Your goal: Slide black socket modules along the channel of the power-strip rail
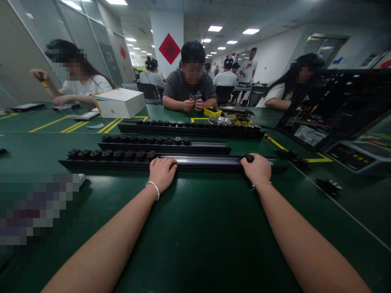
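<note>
A long black track rail (207,162) lies across the green table in front of me. Round black socket-like modules (106,155) sit in a row along its left half, and a bare metallic channel shows to their right. My left hand (162,173) is closed over the rail's front edge, beside the last module of the row. Towards the rail's right end, my right hand (258,167) grips a small round black module (249,158) at the channel. Its fingertips are partly hidden, as are those of the left.
Behind lie a second rail (210,149) and a third rail (189,130), both carrying modules. Loose black parts (328,186) and a boxy power unit (360,156) are at right. A white box (120,103) stands back left. A person (191,81) sits opposite, handling small parts.
</note>
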The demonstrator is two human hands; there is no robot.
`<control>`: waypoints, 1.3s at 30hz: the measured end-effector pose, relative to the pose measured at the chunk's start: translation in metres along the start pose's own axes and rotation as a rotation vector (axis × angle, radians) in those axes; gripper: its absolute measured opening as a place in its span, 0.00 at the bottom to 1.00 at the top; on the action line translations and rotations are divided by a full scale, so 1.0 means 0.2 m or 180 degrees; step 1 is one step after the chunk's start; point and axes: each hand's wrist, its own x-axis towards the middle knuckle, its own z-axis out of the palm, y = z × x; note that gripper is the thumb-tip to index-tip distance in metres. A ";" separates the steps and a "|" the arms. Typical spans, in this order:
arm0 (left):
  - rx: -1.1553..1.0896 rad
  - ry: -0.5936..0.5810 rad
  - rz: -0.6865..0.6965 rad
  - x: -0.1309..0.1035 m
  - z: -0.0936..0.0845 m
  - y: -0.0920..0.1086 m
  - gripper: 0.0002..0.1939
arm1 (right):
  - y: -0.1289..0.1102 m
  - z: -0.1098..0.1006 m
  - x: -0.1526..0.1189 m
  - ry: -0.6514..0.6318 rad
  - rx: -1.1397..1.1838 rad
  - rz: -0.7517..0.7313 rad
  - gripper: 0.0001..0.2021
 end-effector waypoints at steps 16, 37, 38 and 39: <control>0.0006 -0.0011 -0.0003 0.00 0.00 0.00 0.12 | 0.04 0.01 0.01 0.0054 0.0067 0.0073 0.17; 0.0055 -0.0034 -0.0013 0.00 0.00 0.00 0.13 | 0.09 0.01 0.03 0.0162 -0.0059 0.0147 0.18; 0.0053 -0.0031 -0.0009 0.00 0.00 0.00 0.13 | 0.09 0.01 0.03 0.0164 -0.0048 0.0142 0.18; 0.0050 -0.0026 -0.0004 0.00 0.00 0.00 0.13 | 0.09 0.01 0.03 0.0159 -0.0039 0.0144 0.18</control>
